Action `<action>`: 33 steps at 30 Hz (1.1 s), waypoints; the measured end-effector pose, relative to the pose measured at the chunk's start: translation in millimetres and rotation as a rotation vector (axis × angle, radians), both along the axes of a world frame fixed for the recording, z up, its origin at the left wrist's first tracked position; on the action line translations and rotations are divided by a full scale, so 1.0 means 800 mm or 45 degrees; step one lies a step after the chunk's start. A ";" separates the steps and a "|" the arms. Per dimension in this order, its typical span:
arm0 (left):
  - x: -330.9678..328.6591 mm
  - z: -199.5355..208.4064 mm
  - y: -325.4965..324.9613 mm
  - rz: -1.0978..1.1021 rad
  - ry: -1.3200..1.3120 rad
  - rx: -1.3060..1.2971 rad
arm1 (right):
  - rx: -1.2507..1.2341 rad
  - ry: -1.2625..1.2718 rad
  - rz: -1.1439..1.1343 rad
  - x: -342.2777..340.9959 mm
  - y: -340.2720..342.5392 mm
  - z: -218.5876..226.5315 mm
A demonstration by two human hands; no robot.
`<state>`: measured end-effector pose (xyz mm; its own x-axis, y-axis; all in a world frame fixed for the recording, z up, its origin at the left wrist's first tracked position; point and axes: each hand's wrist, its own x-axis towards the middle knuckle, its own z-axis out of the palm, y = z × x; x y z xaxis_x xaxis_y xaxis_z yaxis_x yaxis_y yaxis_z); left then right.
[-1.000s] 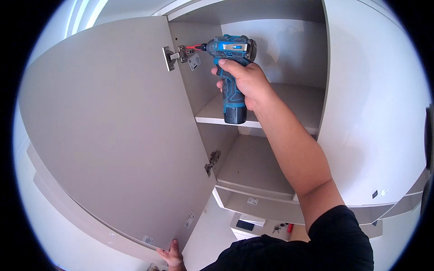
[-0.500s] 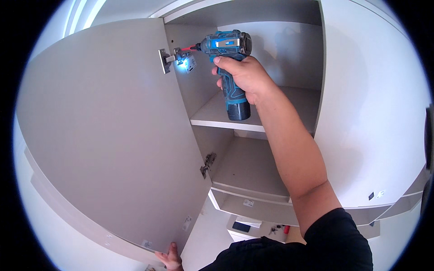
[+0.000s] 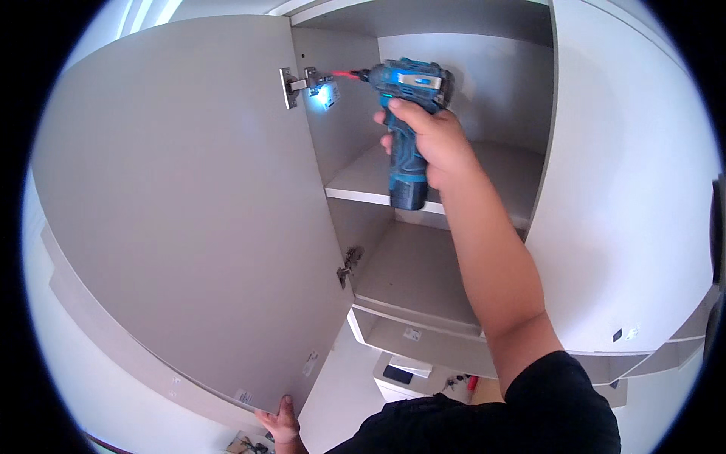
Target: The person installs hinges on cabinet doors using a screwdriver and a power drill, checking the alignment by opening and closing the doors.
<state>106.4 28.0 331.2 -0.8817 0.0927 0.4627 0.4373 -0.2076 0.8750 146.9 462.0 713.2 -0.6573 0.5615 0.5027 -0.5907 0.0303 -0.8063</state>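
Cordless drill (image 3: 404, 113), blue-green with a dark base, upper centre of frame, held up inside the open cabinet (image 3: 461, 45). Right hand (image 3: 427, 140) wrapped fully round the drill's handle, grip closed tight, index finger high near the trigger. Red-shanked bit (image 3: 346, 75) points left, tip at the upper hinge (image 3: 302, 82), which joins the door to the cabinet's side wall. Drill's work light throws a bright spot on the wall just below the hinge.

Cabinet door (image 3: 189, 212), large, pale grey, swung open, fills the left half of frame. Left hand (image 3: 278, 422) at bottom centre-left, fingers curled over the door's lower edge near its corner; grip closed on that edge, thumb side hidden. Small white stickers on the door's inner face near the lower edge.

Lower hinge (image 3: 348, 265) at mid frame, between door and cabinet side. One shelf (image 3: 363, 178) crosses the cabinet interior behind the drill's base. Second door (image 3: 628, 189), shut, fills the right side. Dark sleeve (image 3: 544, 408) at bottom right. Below the cabinet, lower centre, a white box-like unit (image 3: 401, 374) with small items beside it, too small to tell.
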 end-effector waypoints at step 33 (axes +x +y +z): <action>-0.018 0.004 -0.019 0.140 0.034 -0.085 | 0.014 -0.132 0.088 -0.009 -0.006 -0.004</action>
<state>91.6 13.0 334.7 -0.8755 0.0276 0.4824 0.4778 -0.0992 0.8728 139.4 457.1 709.7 -0.7430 0.5078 0.4359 -0.5055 0.0011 -0.8628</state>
